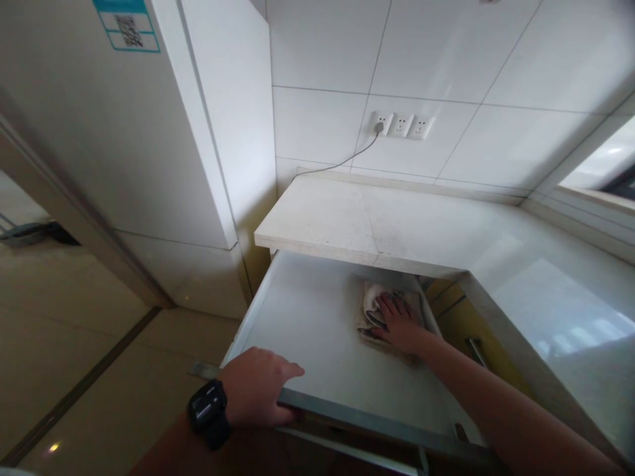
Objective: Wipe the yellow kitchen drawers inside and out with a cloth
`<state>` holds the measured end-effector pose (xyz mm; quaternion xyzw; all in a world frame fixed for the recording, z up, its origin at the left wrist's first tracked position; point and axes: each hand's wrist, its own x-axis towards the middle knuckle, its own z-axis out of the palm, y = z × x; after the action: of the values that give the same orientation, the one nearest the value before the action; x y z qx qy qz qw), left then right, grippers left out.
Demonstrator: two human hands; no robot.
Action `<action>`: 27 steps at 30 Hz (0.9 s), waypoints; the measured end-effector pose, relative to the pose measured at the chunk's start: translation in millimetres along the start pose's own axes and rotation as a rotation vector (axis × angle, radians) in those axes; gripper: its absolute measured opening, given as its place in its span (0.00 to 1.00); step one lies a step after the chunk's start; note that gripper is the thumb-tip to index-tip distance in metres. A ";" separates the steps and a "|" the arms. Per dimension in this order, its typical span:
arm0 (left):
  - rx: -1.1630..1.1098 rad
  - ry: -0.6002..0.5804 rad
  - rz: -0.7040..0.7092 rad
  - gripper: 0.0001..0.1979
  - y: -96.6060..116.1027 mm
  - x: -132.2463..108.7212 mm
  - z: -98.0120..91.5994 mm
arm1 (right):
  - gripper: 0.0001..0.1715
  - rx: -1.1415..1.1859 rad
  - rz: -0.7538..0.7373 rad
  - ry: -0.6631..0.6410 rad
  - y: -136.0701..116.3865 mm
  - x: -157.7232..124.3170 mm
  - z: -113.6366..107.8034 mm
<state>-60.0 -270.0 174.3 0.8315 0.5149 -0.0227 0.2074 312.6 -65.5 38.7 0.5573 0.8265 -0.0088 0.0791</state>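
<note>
A white drawer [307,317] is pulled out from beneath the countertop. My left hand [260,387] grips the left part of its front edge, index finger over the top and thumb lower on the outer side; a dark smartwatch [208,406] is on that wrist. Toward the drawer's back right, my right hand [399,324] presses down on a folded, light-coloured cloth [370,305] with dark-edged folds. Its fingers and thumb are spread around bunched fabric, slightly blurred. The palm hides part of the cloth, which lies against the drawer bottom near the right side wall.
The pale countertop [337,205] overhangs the drawer and turns a corner to the right. A plug with a grey cable [360,152] sits in the wall sockets [401,125]. At left stands a tall white cabinet [124,132] beside a doorway; below right is a yellowish cabinet panel [454,317] with a handle.
</note>
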 end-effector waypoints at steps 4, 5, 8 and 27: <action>-0.015 0.022 0.003 0.24 -2.7 0.6 1.9 | 0.55 0.004 0.090 0.122 -1.2 41.2 2.6; -0.016 0.029 0.002 0.24 -3.2 0.7 2.6 | 0.53 0.003 0.099 0.157 -5.1 51.4 0.9; -0.019 0.043 -0.003 0.24 -4.1 1.3 4.4 | 0.45 0.003 0.140 0.219 -24.0 79.6 -6.8; 0.005 0.058 -0.030 0.28 -4.6 3.1 3.9 | 0.27 0.090 -0.328 0.128 -234.8 113.4 -67.7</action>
<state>-61.9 -267.1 168.5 0.8245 0.5330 -0.0027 0.1900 46.3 -43.1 72.4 0.4174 0.9084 -0.0233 -0.0012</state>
